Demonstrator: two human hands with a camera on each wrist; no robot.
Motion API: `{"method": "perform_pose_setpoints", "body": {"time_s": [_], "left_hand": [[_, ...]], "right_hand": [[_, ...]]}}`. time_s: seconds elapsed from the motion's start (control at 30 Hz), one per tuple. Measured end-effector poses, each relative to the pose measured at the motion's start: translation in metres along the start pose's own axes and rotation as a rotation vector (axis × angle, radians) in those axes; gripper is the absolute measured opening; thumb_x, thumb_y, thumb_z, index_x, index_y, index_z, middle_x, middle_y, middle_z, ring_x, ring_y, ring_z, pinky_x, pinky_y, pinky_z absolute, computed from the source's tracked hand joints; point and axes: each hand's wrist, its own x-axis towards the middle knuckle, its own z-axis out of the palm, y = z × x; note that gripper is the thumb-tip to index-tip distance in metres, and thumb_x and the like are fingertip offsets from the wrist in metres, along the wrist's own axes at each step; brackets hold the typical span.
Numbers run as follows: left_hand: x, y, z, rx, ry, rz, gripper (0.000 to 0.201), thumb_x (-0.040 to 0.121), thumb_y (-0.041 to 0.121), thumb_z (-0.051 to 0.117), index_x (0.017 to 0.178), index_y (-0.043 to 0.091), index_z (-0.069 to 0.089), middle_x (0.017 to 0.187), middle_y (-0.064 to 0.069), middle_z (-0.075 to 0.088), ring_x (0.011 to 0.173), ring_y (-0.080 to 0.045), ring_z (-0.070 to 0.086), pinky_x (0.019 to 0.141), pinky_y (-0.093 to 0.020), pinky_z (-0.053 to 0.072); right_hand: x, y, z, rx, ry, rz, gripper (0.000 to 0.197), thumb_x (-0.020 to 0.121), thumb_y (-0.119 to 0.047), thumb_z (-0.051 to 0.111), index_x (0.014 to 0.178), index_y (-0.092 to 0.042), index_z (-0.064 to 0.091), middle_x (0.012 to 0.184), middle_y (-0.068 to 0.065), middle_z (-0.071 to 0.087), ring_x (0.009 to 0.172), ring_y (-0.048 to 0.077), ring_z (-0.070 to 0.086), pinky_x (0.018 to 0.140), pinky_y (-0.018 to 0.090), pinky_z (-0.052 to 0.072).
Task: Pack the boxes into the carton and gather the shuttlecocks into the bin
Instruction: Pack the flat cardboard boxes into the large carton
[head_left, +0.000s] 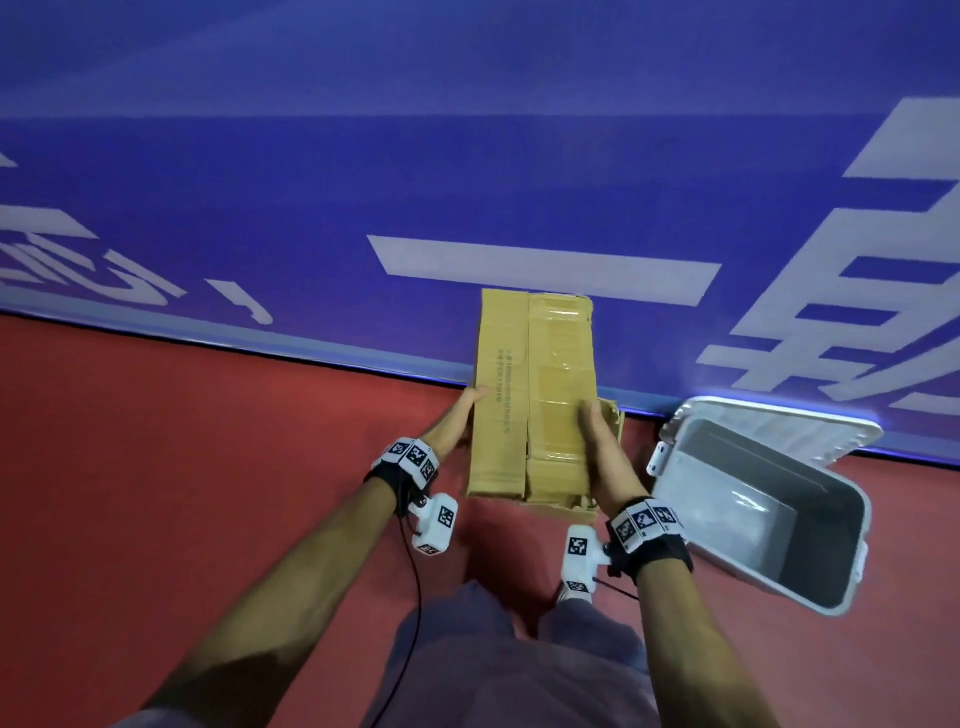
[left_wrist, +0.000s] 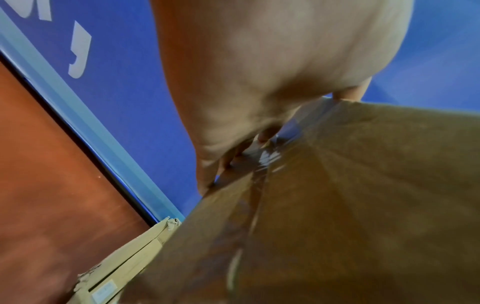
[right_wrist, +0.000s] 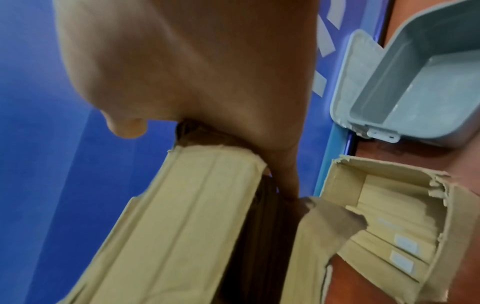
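Ideally, left hand (head_left: 457, 421) and right hand (head_left: 605, 447), gripping the long brown cardboard box (head_left: 530, 395) by its sides, lower it level into the torn-edged open carton (right_wrist: 426, 236).

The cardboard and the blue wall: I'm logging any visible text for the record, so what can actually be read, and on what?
Nothing reads as words.
Held box: a printed column, too small.
Blue banner: large white characters, cut off.
Boxes in the carton: white labels, blurred.
Wrist bands: black-and-white code markers, no words.
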Motion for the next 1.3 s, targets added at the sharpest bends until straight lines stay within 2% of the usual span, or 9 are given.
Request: {"method": "perform_pose_setpoints", "body": {"time_s": [0.13, 0.23, 0.33, 0.47, 0.7, 0.83, 0.97, 1.17, 1.3], "left_hand": [[0.034, 0.005, -0.011, -0.002, -0.018, -0.003, 0.085, 0.092, 0.08, 0.042, 0.158, 0.027, 0.04, 0.157, 0.01, 0.047, 0.145, -0.007, 0.043, 0.126, -0.042, 0.025], [0.06, 0.011, -0.028, -0.051, -0.003, -0.088, 0.083, 0.088, 0.083, 0.046, 0.152, 0.031, 0.05, 0.15, 0.009, 0.056, 0.141, -0.012, 0.05, 0.125, -0.047, 0.029], [0.083, 0.027, -0.039, -0.11, -0.007, -0.091, 0.062, 0.101, 0.062, 0.042, 0.144, 0.022, 0.059, 0.138, -0.001, 0.067, 0.131, -0.019, 0.06, 0.119, -0.045, 0.038], [0.125, 0.036, -0.049, -0.085, -0.07, -0.071, 0.062, 0.1, 0.058, 0.047, 0.146, 0.018, 0.057, 0.142, -0.002, 0.064, 0.134, -0.02, 0.058, 0.122, -0.045, 0.035], [0.199, 0.025, -0.06, 0.086, -0.147, -0.055, 0.086, 0.088, 0.077, 0.043, 0.156, 0.024, 0.044, 0.157, 0.01, 0.044, 0.146, -0.008, 0.039, 0.127, -0.039, 0.022], [0.252, -0.008, -0.057, 0.271, -0.247, -0.134, 0.095, 0.075, 0.1, 0.035, 0.152, 0.046, 0.043, 0.16, 0.017, 0.041, 0.15, -0.009, 0.034, 0.128, -0.048, 0.018], [0.261, 0.004, -0.039, 0.588, -0.208, -0.108, 0.09, 0.088, 0.089, 0.027, 0.161, 0.036, 0.029, 0.167, 0.011, 0.026, 0.155, -0.013, 0.024, 0.127, -0.04, 0.018], [0.31, -0.098, -0.005, 0.624, -0.192, -0.145, 0.071, 0.097, 0.064, 0.051, 0.151, 0.018, 0.049, 0.146, -0.003, 0.059, 0.129, -0.023, 0.059, 0.103, -0.029, 0.047], [0.349, -0.225, 0.025, 0.581, -0.17, -0.273, 0.098, 0.079, 0.071, 0.057, 0.154, 0.01, 0.043, 0.149, -0.008, 0.056, 0.133, -0.026, 0.058, 0.108, -0.038, 0.049]], "right_hand": [[0.02, -0.028, 0.007, 0.234, -0.024, 0.029, 0.073, 0.099, -0.074, 0.027, 0.123, -0.02, 0.07, 0.121, 0.012, 0.075, 0.108, 0.026, 0.074, 0.079, 0.041, 0.062], [0.054, -0.043, 0.008, 0.107, 0.072, -0.056, 0.052, 0.095, -0.07, 0.052, 0.128, -0.031, 0.062, 0.118, -0.004, 0.074, 0.104, 0.004, 0.073, 0.089, 0.033, 0.061], [0.087, -0.055, 0.006, 0.087, 0.116, -0.035, 0.098, 0.067, -0.074, 0.081, 0.148, -0.035, 0.041, 0.123, 0.003, 0.074, 0.114, 0.02, 0.071, 0.107, 0.052, 0.051], [0.119, -0.077, 0.017, 0.136, -0.053, 0.006, 0.086, 0.08, -0.064, 0.077, 0.151, -0.029, 0.041, 0.14, 0.004, 0.064, 0.125, 0.025, 0.065, 0.109, 0.052, 0.049], [0.155, -0.078, 0.036, -0.015, 0.151, -0.174, 0.083, 0.081, -0.048, 0.084, 0.148, -0.049, 0.035, 0.131, -0.014, 0.069, 0.121, 0.009, 0.066, 0.106, 0.039, 0.051], [0.179, -0.057, 0.027, -0.124, 0.272, -0.246, 0.1, 0.079, -0.021, 0.089, 0.156, -0.039, 0.027, 0.135, -0.011, 0.067, 0.121, 0.005, 0.065, 0.102, 0.031, 0.052], [0.205, -0.035, -0.002, -0.151, 0.337, -0.195, 0.097, 0.076, -0.01, 0.09, 0.153, -0.029, 0.034, 0.136, -0.005, 0.065, 0.121, 0.009, 0.065, 0.102, 0.033, 0.053], [0.27, 0.053, -0.08, -0.266, 0.321, 0.031, 0.093, 0.074, -0.022, 0.093, 0.146, -0.036, 0.035, 0.128, 0.001, 0.067, 0.112, 0.017, 0.068, 0.093, 0.045, 0.06], [0.306, 0.128, -0.118, -0.3, 0.318, 0.179, 0.07, 0.092, -0.004, 0.073, 0.147, -0.021, 0.033, 0.111, 0.011, 0.069, 0.087, 0.016, 0.068, 0.063, 0.024, 0.059]]}}
